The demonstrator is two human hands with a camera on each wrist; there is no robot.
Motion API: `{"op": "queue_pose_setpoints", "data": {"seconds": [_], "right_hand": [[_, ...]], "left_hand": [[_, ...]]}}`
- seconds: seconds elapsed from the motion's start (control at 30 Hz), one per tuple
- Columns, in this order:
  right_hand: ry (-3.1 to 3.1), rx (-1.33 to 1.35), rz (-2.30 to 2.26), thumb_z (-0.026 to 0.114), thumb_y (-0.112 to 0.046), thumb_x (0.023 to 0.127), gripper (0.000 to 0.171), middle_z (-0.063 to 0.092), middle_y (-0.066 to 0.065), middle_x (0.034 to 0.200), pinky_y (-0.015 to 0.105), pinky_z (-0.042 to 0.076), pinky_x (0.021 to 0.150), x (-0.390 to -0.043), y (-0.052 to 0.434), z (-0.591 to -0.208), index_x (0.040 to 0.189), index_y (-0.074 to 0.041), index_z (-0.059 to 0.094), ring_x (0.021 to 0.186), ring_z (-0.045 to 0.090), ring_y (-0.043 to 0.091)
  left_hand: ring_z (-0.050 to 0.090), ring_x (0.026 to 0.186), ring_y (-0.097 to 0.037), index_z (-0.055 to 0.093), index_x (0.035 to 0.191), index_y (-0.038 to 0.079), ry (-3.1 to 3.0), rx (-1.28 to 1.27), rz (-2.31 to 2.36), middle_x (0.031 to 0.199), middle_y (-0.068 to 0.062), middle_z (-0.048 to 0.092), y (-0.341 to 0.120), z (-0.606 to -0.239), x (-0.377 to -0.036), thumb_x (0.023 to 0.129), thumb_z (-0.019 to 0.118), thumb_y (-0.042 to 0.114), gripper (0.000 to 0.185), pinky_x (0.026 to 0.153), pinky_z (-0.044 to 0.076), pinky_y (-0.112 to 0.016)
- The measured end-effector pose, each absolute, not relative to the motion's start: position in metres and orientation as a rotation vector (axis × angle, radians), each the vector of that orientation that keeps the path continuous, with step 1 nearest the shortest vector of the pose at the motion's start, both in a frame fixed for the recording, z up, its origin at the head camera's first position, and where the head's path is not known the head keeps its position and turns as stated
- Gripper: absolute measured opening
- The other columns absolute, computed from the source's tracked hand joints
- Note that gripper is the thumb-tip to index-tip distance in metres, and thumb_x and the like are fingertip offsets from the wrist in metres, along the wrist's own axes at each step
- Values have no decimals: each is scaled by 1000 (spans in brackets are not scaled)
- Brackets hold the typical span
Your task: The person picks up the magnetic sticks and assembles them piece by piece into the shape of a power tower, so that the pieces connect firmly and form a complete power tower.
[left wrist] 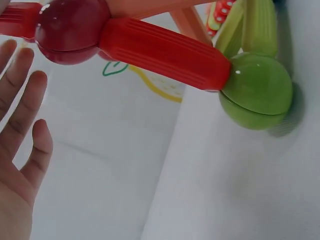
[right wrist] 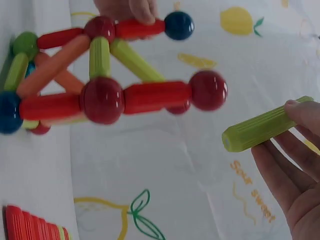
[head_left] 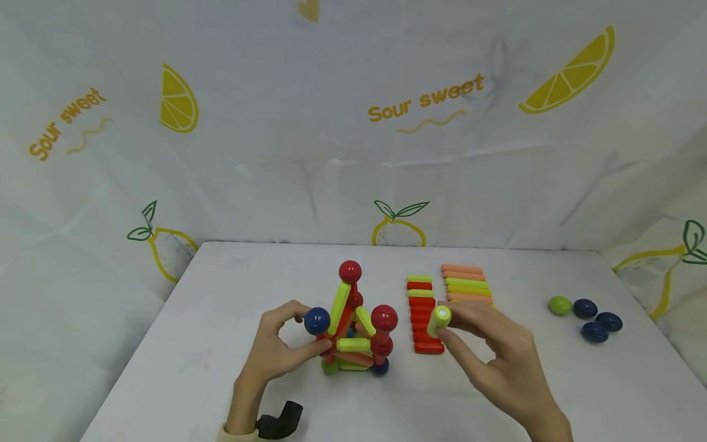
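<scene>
Left hand point(head_left: 276, 350) pinching the rod-and-ball structure point(head_left: 353, 328) beside one blue ball point(head_left: 317, 320); right hand point(head_left: 497, 353) gripping one green rod point(head_left: 439, 320) at its fingertips – just beyond them, two rows of spare rods point(head_left: 447, 301); four loose balls point(head_left: 587, 316) well right – three blue, one green

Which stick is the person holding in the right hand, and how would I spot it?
Find the ball-and-stick model in the middle of the white table. Just right of it, the right hand pinches a short green stick, raised above the rows of red sticks. It alone is lifted off the table.
</scene>
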State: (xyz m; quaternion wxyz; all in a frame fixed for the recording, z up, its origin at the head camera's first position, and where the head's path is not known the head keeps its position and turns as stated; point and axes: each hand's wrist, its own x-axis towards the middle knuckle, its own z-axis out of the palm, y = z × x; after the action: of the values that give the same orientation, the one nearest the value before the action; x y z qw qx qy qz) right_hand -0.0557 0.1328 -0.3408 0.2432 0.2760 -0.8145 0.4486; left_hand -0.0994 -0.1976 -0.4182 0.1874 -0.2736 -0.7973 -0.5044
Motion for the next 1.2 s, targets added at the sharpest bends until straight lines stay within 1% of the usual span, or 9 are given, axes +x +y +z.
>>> {"op": "queue_pose_setpoints", "data": {"seconds": [0.13, 0.2, 0.33, 0.43, 0.57, 0.67, 0.9, 1.0, 1.2], "right_hand": [[-2146, 899, 1240, 83, -3, 82, 39, 77, 4, 104, 10, 54, 89, -44, 110, -344, 119, -6, 72, 98, 72, 4], [-2115, 965, 1240, 79, -15, 89, 33, 78, 8, 104, 10, 54, 90, -42, 99, -348, 119, -5, 72, 97, 74, 9], [-2136, 1067, 1187, 73, -24, 94, 33, 79, 9, 107, 11, 54, 89, -42, 80, -354, 121, -5, 72, 96, 77, 15], [-2199, 1107, 1110, 77, -18, 92, 33, 79, 6, 109, 11, 55, 85, -44, 68, -356, 122, -7, 73, 93, 78, 13], [-2267, 1083, 1004, 87, -6, 79, 45, 80, 1, 108, 9, 55, 79, -47, 58, -360, 122, -12, 73, 85, 77, 8], [-2294, 1043, 930, 90, -4, 73, 50, 80, -1, 105, 7, 54, 74, -49, 55, -362, 120, -14, 74, 79, 77, 6], [-2369, 972, 854, 90, -11, 75, 49, 80, -1, 106, 4, 50, 69, -50, 51, -363, 121, -13, 75, 79, 77, 7], [-2384, 935, 823, 90, -13, 75, 49, 80, -1, 106, 1, 46, 65, -50, 48, -363, 122, -13, 75, 77, 77, 8], [-2455, 843, 716, 90, -15, 76, 43, 80, -2, 104, 1, 43, 60, -51, 37, -357, 116, -15, 77, 75, 76, 7]], "left_hand": [[62, 76, -8, 75, 97, 17, -2183, -862, -1458, 79, 0, 73, -199, -418, -99, 71, 89, 0, 34, 75, 54, -26], [63, 76, -8, 75, 97, 17, -2182, -880, -1469, 80, -1, 74, -199, -418, -98, 72, 88, -1, 33, 75, 56, -26], [67, 76, -8, 76, 96, 15, -2178, -887, -1483, 81, -3, 76, -200, -420, -98, 73, 88, -1, 31, 76, 59, -27], [68, 75, -8, 77, 95, 14, -2167, -899, -1488, 81, -4, 77, -200, -420, -99, 73, 88, -1, 30, 75, 60, -28], [68, 73, -8, 78, 94, 14, -2156, -904, -1491, 78, -3, 76, -200, -420, -99, 72, 89, -1, 29, 74, 59, -27], [66, 71, -8, 78, 93, 14, -2150, -901, -1492, 76, -2, 75, -200, -419, -99, 71, 89, -2, 29, 72, 58, -27], [66, 71, -8, 78, 92, 14, -2152, -898, -1489, 76, -2, 76, -199, -419, -100, 71, 89, -2, 29, 71, 55, -26], [66, 71, -8, 78, 93, 14, -2150, -903, -1489, 76, -2, 76, -199, -420, -100, 71, 89, -2, 30, 71, 56, -26], [66, 70, -8, 78, 92, 13, -2121, -936, -1517, 76, -3, 76, -197, -421, -101, 70, 89, -4, 30, 69, 55, -26]]}}
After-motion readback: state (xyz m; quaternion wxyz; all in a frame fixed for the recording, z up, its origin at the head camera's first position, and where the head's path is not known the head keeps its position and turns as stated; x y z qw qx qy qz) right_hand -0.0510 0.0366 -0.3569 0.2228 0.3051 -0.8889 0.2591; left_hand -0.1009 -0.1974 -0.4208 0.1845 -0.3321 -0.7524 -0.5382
